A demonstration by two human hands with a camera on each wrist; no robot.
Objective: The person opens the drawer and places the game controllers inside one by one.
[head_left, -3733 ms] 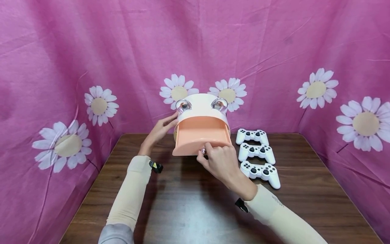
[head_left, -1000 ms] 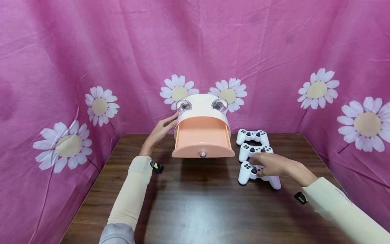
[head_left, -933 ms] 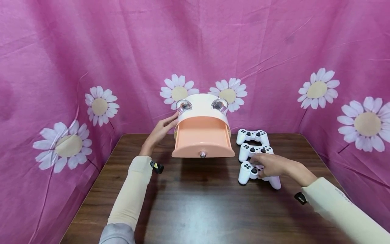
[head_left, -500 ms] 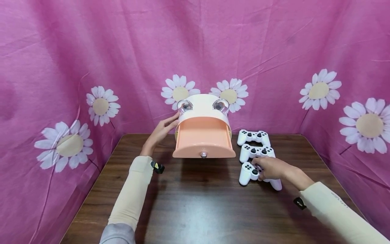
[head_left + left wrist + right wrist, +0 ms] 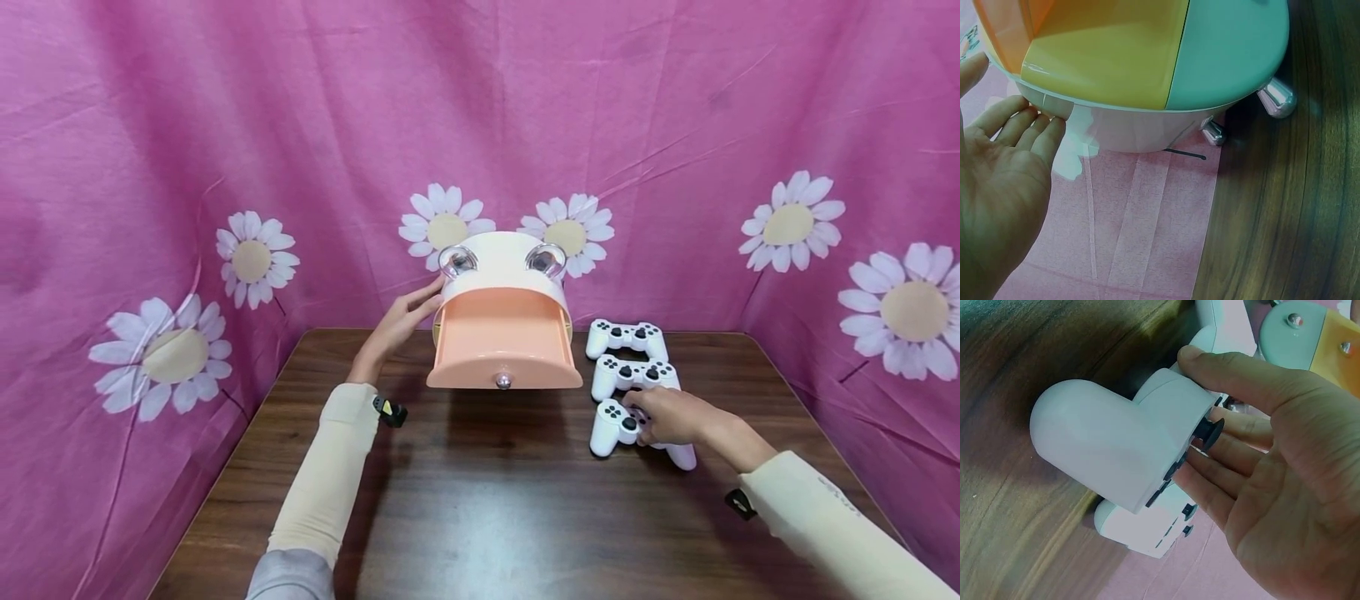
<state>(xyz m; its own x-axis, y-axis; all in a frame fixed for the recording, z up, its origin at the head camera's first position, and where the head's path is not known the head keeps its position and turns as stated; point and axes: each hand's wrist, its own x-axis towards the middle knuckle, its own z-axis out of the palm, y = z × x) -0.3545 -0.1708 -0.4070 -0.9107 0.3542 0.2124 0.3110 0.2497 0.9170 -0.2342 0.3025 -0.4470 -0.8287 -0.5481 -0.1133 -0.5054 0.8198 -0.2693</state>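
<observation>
Before a pink curtain [image 5: 660, 100], the worktop [image 5: 487, 517] carries a white-topped unit [image 5: 501, 260], its peach drawer [image 5: 468, 372] out. To its right, three white controllers [image 5: 610, 382] lie in a column, the nearest controller [image 5: 604, 435] pinched in the right grip [image 5: 675, 415]; the left grip [image 5: 396, 327], fingers extended, touches the unit's side.

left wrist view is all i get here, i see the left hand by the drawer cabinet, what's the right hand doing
Observer: The right hand grips the nearest white game controller between thumb and fingers.

Operator: is that the only one over there

Observer: No, the middle white controller and the farthest white controller lie beyond it, in a column to the right of the drawer cabinet.

Operator: and anything up on the cabinet's top

Observer: Yes, two silver-rimmed eyes bulge from it, one on each side.
</observation>
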